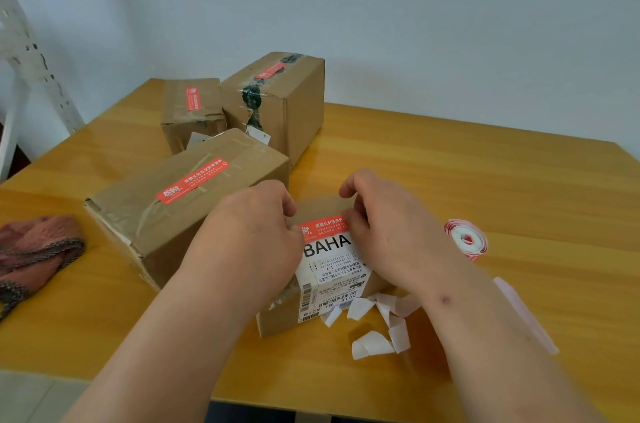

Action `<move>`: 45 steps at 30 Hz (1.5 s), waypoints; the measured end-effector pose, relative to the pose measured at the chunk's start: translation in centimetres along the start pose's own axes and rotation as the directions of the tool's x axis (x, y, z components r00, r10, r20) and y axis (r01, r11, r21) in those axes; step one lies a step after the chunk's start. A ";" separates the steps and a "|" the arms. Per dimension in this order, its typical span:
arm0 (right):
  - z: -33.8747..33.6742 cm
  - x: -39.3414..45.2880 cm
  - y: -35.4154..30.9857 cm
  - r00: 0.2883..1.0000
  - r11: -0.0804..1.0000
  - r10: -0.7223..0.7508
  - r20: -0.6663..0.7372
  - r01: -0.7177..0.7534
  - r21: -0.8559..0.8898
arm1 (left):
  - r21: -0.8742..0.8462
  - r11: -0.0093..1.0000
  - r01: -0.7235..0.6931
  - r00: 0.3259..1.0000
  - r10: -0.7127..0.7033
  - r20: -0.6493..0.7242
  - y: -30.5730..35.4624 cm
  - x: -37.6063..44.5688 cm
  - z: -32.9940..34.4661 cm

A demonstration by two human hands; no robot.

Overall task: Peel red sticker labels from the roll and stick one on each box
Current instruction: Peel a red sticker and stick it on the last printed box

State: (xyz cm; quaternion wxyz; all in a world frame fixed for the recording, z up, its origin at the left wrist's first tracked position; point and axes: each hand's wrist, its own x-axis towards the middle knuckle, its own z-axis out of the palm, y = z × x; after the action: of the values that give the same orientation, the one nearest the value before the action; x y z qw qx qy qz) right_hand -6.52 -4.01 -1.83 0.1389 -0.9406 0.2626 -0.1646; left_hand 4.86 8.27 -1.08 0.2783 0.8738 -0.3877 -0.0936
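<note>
Two bare forearms reach in from the near edge, the left hand [266, 225] and right hand [381, 218] both with fingers curled onto one red rectangular sticker label [323, 226] atop the small brown cardboard box with a white shipping label [294, 312]. Three more taped brown boxes behind it each carry one red label. One red-and-white sticker roll [466, 240] lies right of the hands on the yellow wooden worktop [485, 173], near several white backing scraps [374, 325].
</note>
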 end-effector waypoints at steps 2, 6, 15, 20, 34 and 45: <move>0.0 0.0 0.0 1.000 1.000 -0.009 -0.001 0.009 -0.007 | 0.010 1.000 -0.011 1.000 0.011 0.003 0.0 0.0 0.1; 0.1 0.2 0.2 1.000 1.000 -0.019 0.009 0.019 -0.006 | 0.013 1.000 -0.016 1.000 0.016 0.007 0.0 0.1 0.2; -0.3 0.4 0.4 0.999 0.998 0.022 0.048 -0.025 0.062 | -0.011 1.000 0.000 0.999 0.001 0.054 -0.2 0.5 0.1; -0.2 0.5 0.3 0.999 1.000 -0.008 0.047 0.007 0.003 | 0.014 1.000 0.010 0.998 -0.011 0.066 0.1 0.5 0.2; -0.2 0.2 0.5 0.979 0.993 0.113 -0.169 -0.107 0.043 | 0.004 0.999 -0.036 0.997 0.036 -0.067 0.1 -0.3 0.0; 0.5 1.0 1.4 0.956 0.959 0.272 -0.109 -0.260 0.111 | 0.051 0.997 -0.058 0.992 0.063 -0.108 0.2 0.4 0.5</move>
State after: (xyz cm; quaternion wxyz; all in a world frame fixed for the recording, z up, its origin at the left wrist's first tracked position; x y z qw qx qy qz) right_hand -6.16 -5.60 -2.52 0.1880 -0.8770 0.3867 -0.2144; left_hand 4.82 7.67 -1.40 0.2810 0.8717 -0.4005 -0.0279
